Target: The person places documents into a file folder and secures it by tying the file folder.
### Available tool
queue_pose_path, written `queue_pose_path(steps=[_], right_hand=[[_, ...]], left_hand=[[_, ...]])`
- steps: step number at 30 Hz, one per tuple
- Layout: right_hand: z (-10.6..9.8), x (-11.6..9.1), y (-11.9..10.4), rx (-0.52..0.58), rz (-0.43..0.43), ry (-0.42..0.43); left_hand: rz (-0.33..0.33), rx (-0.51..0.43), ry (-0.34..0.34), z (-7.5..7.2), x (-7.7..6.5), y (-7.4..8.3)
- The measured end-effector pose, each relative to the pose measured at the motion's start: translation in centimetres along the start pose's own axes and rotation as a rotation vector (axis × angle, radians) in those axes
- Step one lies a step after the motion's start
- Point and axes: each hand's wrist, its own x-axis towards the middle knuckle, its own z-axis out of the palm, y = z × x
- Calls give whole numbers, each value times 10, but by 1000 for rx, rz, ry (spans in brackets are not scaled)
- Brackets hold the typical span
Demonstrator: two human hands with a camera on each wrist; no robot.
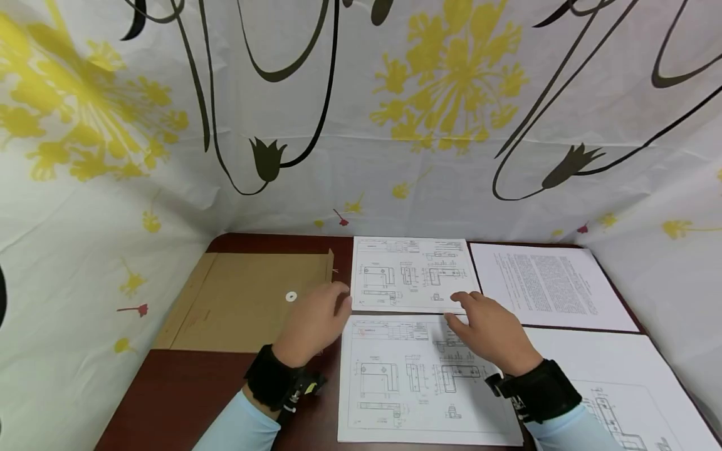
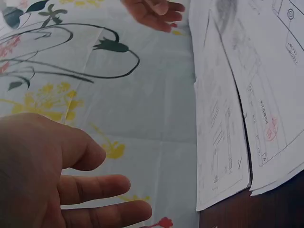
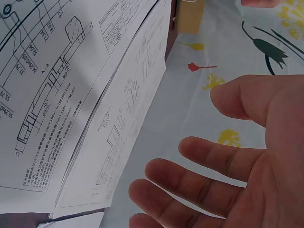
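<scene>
My left hand [image 1: 313, 322] hovers near the left edge of the drawing sheets, by the right end of a brown paper envelope [image 1: 242, 300]. In the left wrist view its thumb and fingers are spread and hold nothing. My right hand [image 1: 492, 329] is over the right part of two printed drawing sheets; its fingers are relaxed and apart in the right wrist view. The upper drawing sheet [image 1: 414, 294] lies at the back of the table, the lower drawing sheet [image 1: 417, 401] in front of it. Whether either hand touches paper cannot be told.
A sheet of dense text [image 1: 547, 282] lies at the back right, with another drawing sheet [image 1: 626, 376] in front of it. The dark red-brown table [image 1: 169, 401] shows at the front left. A white flowered cloth [image 1: 361, 106] hangs behind and at both sides.
</scene>
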Motion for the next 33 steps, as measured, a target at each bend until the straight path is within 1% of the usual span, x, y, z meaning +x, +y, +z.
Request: queue_pose_path(steps=[2,5,8,12,15,18,25,33], right_hand=[[1,0,1,1,2,-2],[1,0,2,1,2,-4],[1,0,2,1,-1,-4],[2,0,3,3,-3,-6],[2,0,3,3,-1,-8],[3,-1,2,6,-1,-6],[5,-1,4,5,5,-18],[7,-2,4,3,-4,-11]], left_hand=[[-20,-26,8,-3,0,-7],[-55,-55,3,-7,1,-22],[-90,-81,-33,-9,2,-38],[-115,-36,-84,-8,3,-58],[-134,9,-118,-4,2,-67],[-151,27,-151,2,2,-72],[-144,57,-193,12,3,-78],[-164,61,-263,21,4,-78]])
